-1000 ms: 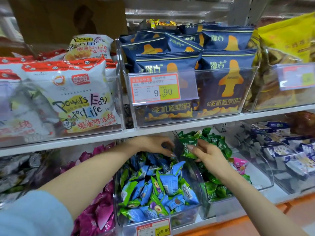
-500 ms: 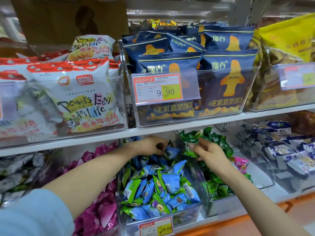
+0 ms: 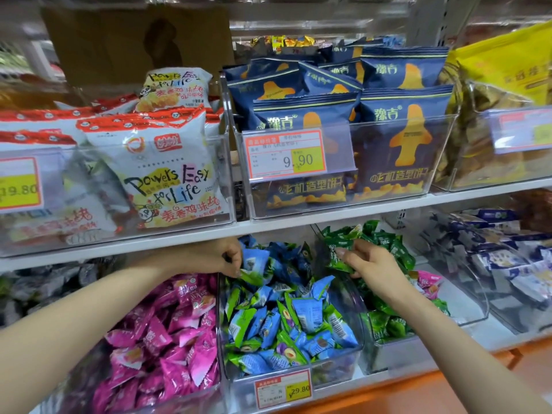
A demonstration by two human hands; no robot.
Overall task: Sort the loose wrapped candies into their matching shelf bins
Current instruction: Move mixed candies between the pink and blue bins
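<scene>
On the lower shelf stand clear bins of wrapped candies: pink ones (image 3: 167,348) at left, blue-and-green ones (image 3: 286,321) in the middle bin (image 3: 337,372), dark green ones (image 3: 385,246) to the right. My left hand (image 3: 221,258) reaches into the back of the middle bin, fingers pinched on a blue candy (image 3: 254,262). My right hand (image 3: 370,264) is over the green bin, gripping a green candy (image 3: 339,253). A few pink candies (image 3: 427,282) lie among the green ones.
The shelf board above (image 3: 268,231) hangs low over the bins and carries bins of snack bags (image 3: 343,135). A bin of blue-white packets (image 3: 507,264) stands at far right, grey packets (image 3: 44,282) at far left. A price tag (image 3: 282,389) fronts the middle bin.
The view has tilted down and left, showing more of the pink bin. My left hand has closed on a blue candy at the bin's back; my right hand stays on the green candy.
</scene>
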